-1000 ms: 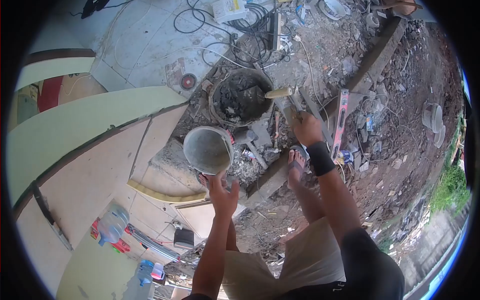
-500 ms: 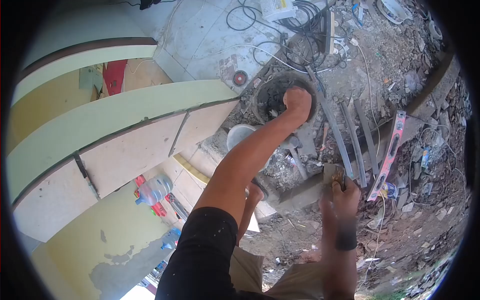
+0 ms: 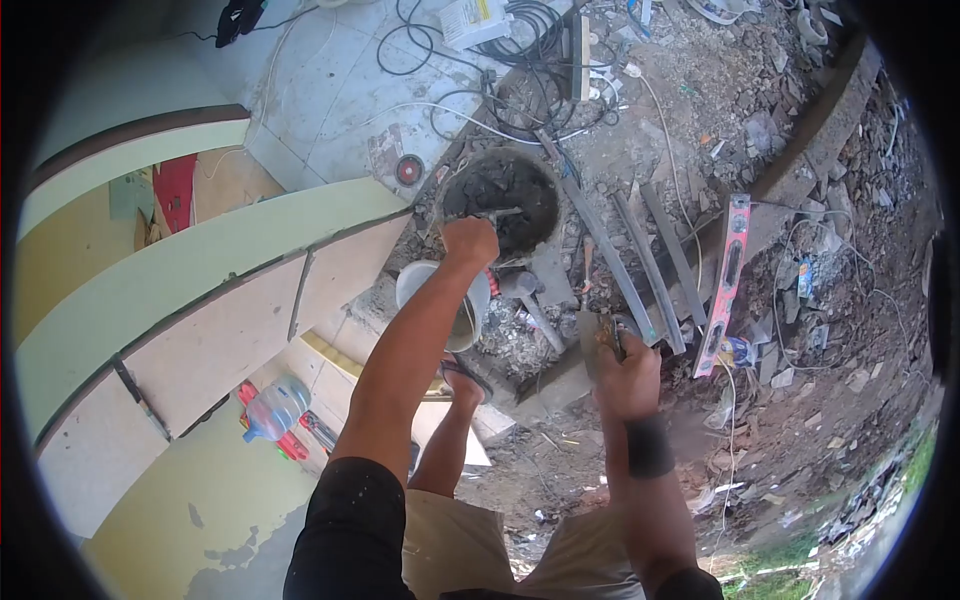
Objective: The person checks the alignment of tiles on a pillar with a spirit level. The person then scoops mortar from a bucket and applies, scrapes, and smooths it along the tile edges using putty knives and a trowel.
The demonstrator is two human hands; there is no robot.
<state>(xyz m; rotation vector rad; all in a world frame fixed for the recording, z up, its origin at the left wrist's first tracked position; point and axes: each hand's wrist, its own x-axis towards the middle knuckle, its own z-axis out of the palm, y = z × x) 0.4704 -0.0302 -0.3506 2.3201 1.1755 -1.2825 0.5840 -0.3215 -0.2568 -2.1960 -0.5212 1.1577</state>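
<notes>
From my station I log rubble-strewn ground (image 3: 800, 432) carrying a bucket of dark mix (image 3: 543, 207), a paler bucket (image 3: 478, 298), a hammer (image 3: 541, 320), long bars (image 3: 609, 255) and a pink level (image 3: 724, 285). Black cable (image 3: 530, 47) straddles tile (image 3: 330, 112) and rubble.

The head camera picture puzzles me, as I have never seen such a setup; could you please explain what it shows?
There is no machine here: these are a person's two bare hands, filmed by a camera worn on the head, looking forward and down. The wide lens bends the edges. The left hand is at the rim of a round tub of dark mix and seems to grip a tool reaching over it. The right hand holds a flat plate by its handle. On the rubble-strewn ground lie a hammer, metal bars and a pink level; a pale bucket stands beside the tub.
</notes>
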